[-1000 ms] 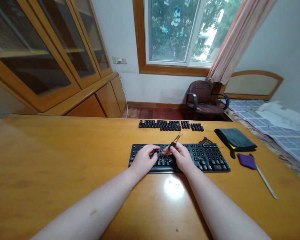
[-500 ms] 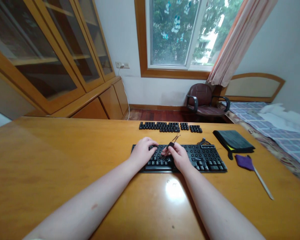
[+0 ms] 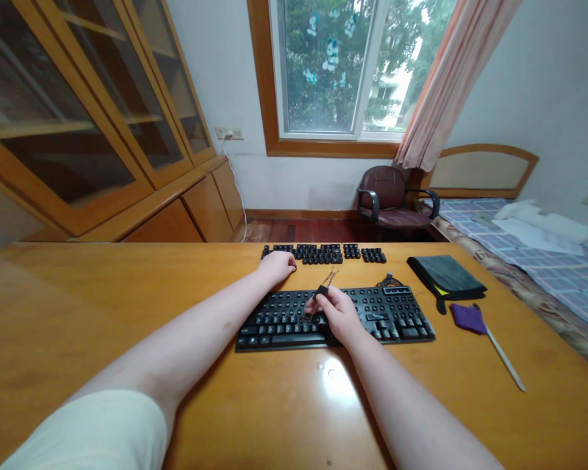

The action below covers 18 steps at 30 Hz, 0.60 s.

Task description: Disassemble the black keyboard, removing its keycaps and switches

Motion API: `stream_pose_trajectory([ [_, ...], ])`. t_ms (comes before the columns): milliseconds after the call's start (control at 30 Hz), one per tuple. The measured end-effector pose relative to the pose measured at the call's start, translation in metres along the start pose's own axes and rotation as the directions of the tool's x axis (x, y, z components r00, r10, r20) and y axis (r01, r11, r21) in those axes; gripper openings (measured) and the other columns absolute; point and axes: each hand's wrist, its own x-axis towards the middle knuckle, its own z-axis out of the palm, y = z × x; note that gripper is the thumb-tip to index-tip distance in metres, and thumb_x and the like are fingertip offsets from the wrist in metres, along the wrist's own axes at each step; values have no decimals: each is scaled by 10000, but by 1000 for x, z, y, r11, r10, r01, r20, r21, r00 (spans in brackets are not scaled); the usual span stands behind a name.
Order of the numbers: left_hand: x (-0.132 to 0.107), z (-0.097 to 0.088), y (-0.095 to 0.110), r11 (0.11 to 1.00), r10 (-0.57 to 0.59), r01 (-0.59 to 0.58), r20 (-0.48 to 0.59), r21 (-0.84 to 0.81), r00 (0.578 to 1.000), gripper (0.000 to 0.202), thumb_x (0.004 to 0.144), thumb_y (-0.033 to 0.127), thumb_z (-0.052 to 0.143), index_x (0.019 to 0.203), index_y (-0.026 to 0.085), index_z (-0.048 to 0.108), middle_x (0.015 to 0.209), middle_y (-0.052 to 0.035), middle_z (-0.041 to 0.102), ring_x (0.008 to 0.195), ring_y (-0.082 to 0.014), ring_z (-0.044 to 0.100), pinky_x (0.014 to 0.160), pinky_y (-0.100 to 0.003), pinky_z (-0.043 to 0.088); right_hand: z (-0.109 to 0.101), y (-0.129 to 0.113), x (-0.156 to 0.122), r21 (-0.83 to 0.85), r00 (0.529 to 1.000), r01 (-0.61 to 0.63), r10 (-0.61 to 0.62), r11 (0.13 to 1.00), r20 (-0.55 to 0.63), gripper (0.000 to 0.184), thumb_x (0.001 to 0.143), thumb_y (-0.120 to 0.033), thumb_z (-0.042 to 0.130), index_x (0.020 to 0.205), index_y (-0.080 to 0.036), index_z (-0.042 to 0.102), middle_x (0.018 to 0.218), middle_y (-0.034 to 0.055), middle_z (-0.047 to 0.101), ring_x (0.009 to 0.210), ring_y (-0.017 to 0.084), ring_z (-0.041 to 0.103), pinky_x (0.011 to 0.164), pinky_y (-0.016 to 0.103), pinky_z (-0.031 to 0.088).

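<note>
A black keyboard lies on the wooden table in front of me. My right hand rests over its middle keys, fingers pinched round a wire keycap puller that points up and away. My left hand reaches beyond the keyboard to the left end of a row of loose black keycaps. Its fingers are curled down at the keycaps, and I cannot make out what they hold.
A folded dark cloth lies right of the keyboard, with a purple-headed brush in front of it. Behind the table are a brown armchair, a bed, wooden glass-door cabinets and a window.
My left hand has left the keyboard and moved forward to the row of loose keycaps. My right hand has stayed on the keyboard with the puller. The view shifted slightly.
</note>
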Motion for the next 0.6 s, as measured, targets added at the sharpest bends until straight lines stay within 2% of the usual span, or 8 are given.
stream_pose_trajectory([
  [167,8,2,-1,999,-15,16,-33,38,999,189,752,351,587,867,273,715,1018,-30,680,964,-218,599,851,-287,446,0,0,0,3,1000,-9,9,1000,-4,276,843,-443,519,798,-173,559,732,46,677,640,170,669,615,290,532],
  [367,14,5,4,998,-34,37,-50,52,998,197,768,337,571,899,296,712,1003,-14,693,953,-211,606,846,-284,453,1,-2,-1,8,1000,-10,10,1000,-6,289,834,-454,524,777,-172,557,719,42,676,632,166,667,618,293,538],
  [600,15,8,9,997,-53,57,-90,45,995,199,780,330,559,912,282,700,991,-35,691,948,-223,604,830,-303,462,1,1,-1,-3,1000,-12,12,1000,10,295,845,-452,513,796,-168,574,733,47,671,646,167,670,626,294,539],
])
